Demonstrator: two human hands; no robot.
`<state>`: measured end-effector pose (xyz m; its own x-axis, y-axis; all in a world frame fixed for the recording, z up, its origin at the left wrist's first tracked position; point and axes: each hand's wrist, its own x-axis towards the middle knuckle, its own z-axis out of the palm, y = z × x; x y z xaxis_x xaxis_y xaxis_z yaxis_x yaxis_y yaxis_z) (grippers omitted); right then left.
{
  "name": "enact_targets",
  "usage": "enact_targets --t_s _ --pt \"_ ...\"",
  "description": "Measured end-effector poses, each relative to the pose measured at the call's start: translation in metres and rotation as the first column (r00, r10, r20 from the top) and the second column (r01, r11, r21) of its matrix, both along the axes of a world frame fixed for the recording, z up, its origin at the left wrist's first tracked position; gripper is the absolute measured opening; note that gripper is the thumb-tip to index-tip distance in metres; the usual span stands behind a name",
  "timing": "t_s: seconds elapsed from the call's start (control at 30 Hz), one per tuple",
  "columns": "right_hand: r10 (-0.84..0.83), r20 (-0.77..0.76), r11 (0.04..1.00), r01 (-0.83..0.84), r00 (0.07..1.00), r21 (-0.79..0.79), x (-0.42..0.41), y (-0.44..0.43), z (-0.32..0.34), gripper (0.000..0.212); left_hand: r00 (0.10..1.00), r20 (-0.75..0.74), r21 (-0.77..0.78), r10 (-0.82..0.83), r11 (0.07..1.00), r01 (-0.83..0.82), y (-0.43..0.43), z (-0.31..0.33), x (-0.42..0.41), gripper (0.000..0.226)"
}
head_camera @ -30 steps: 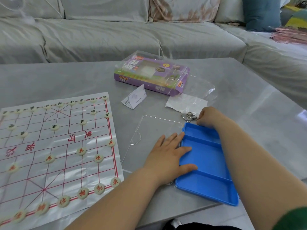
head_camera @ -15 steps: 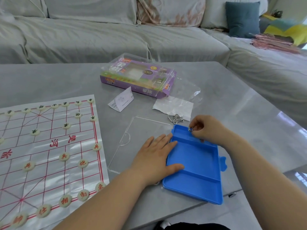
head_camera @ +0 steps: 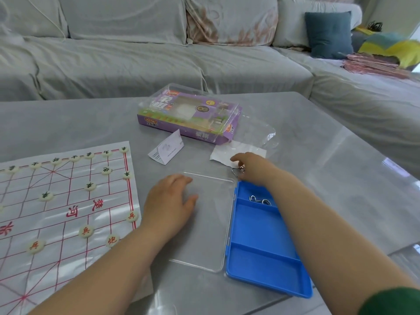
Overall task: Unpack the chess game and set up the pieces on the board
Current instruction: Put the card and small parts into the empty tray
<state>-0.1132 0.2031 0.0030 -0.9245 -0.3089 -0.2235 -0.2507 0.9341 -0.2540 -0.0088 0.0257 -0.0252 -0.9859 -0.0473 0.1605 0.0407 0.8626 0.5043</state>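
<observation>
The printed chess board sheet (head_camera: 68,212) lies at the left, with round cream pieces (head_camera: 86,231) standing on its lines. My left hand (head_camera: 170,201) rests flat on the clear lid (head_camera: 204,235), fingers relaxed. To the right lies the blue divided tray (head_camera: 261,253), and a metal wire piece (head_camera: 259,199) sits in its top compartment. My right hand (head_camera: 252,169) reaches past the tray's far edge and pinches another metal wire piece (head_camera: 237,171) on the table, index finger stretched out.
A purple game box (head_camera: 188,114) in clear wrap sits behind the tray. A folded leaflet (head_camera: 167,151), a white paper slip (head_camera: 238,153) and a clear plastic bag (head_camera: 259,133) lie nearby. A grey sofa runs behind and to the right of the table (head_camera: 318,167).
My right hand left one wire piece in the tray's top compartment and went back to the wire piece beyond the tray. My left hand slid off the tray's edge onto the clear lid.
</observation>
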Motion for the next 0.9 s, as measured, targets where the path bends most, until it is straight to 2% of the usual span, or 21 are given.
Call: enact_targets --t_s 0.1,0.17,0.27,0.33,0.43,0.5,0.6,0.67,0.73,0.8,0.9 --pt "0.038 0.021 0.997 -0.039 0.999 0.060 -0.007 -0.001 0.001 0.037 0.975 -0.038 0.125 0.219 0.969 -0.213 -0.019 0.009 -0.020 0.053" --pt "0.054 0.029 0.995 -0.057 0.998 0.088 -0.010 -0.002 0.000 0.029 0.944 0.001 0.155 0.330 0.932 -0.326 -0.030 0.011 -0.036 0.064" --pt "0.075 0.019 0.989 -0.077 0.997 0.129 -0.013 -0.003 -0.003 0.025 0.920 0.091 0.167 0.380 0.905 -0.390 -0.043 0.012 -0.062 0.074" --pt "0.085 0.000 0.987 -0.084 0.996 0.138 -0.014 -0.003 -0.004 0.023 0.914 0.153 0.159 0.377 0.903 -0.399 -0.049 0.011 -0.076 0.072" --pt "0.073 -0.065 0.985 -0.062 0.995 0.161 -0.014 -0.004 -0.007 0.021 0.931 0.143 -0.074 0.337 0.941 -0.329 -0.052 0.008 -0.088 0.044" --pt "0.042 -0.098 0.988 -0.027 0.994 0.149 -0.013 -0.003 -0.011 0.020 0.939 0.115 -0.112 0.324 0.943 -0.312 -0.051 0.007 -0.092 0.022" --pt "-0.025 -0.135 0.999 0.028 0.990 0.023 -0.012 0.003 -0.010 0.019 0.942 0.047 0.046 0.334 0.941 -0.336 -0.047 0.010 -0.088 0.014" --pt "-0.124 -0.166 0.985 0.102 0.978 -0.139 -0.009 0.013 -0.003 0.021 0.948 -0.046 0.211 0.315 0.931 -0.299 -0.040 0.016 -0.077 0.015" --pt "-0.218 -0.126 0.926 0.164 0.968 -0.339 0.001 0.023 0.008 0.025 0.962 -0.129 0.352 0.240 0.918 -0.182 -0.027 0.027 -0.058 0.014" --pt "-0.244 -0.056 0.863 0.191 0.968 -0.467 0.017 0.034 0.017 0.033 0.977 -0.162 0.441 0.136 0.896 -0.051 -0.011 0.038 -0.034 0.006" --pt "-0.182 0.066 0.861 0.191 0.981 -0.471 0.048 0.050 0.025 0.036 0.985 -0.138 0.461 -0.106 0.873 0.159 0.015 0.047 0.004 0.021"
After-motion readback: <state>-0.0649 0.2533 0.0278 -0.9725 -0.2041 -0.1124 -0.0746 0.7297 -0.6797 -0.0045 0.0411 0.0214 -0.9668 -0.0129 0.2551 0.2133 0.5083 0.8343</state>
